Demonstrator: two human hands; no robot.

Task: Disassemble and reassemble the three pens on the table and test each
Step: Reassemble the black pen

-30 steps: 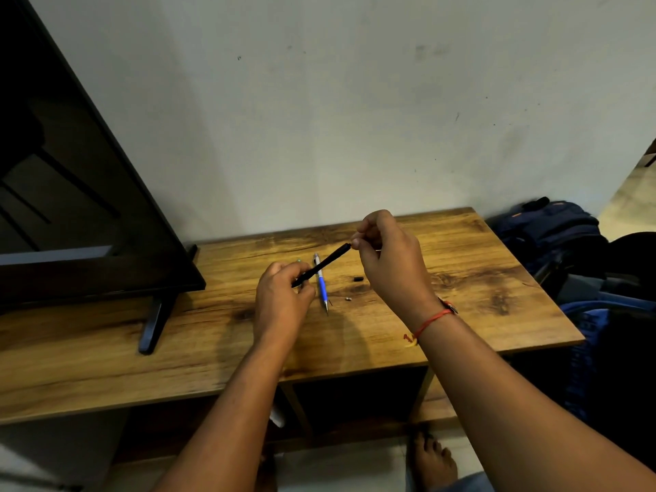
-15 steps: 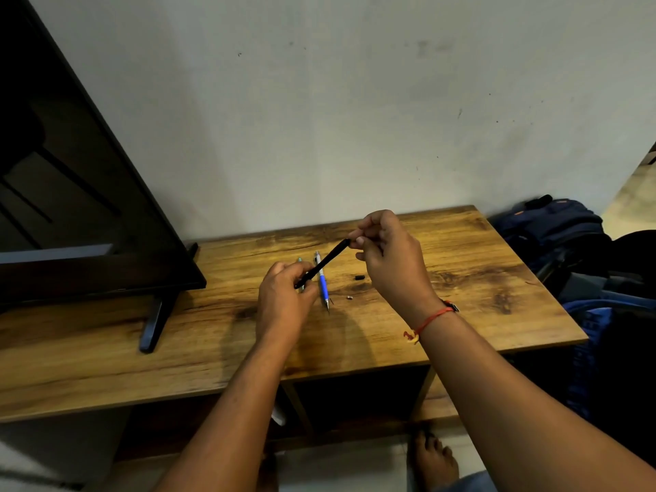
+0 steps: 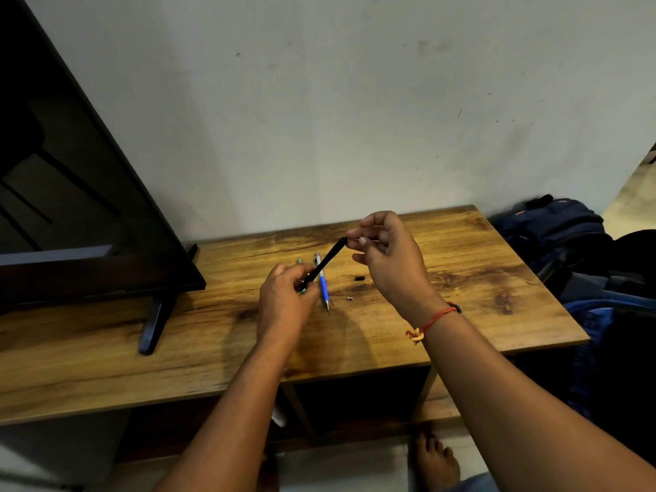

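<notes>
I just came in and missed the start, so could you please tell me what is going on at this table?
A person is working on a black pen: the left hand grips its lower end, and the right hand pinches a thin rod at its upper end, probably the refill. A blue pen and a green pen lie on the table beneath, beside a small black part and a tiny bit.

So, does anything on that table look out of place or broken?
Only small things: a black piece and a tiny metal bit lie loose on the table, right of the blue pen. They look like parts off the black pen that the left hand and right hand hold. Nothing looks broken.
</notes>
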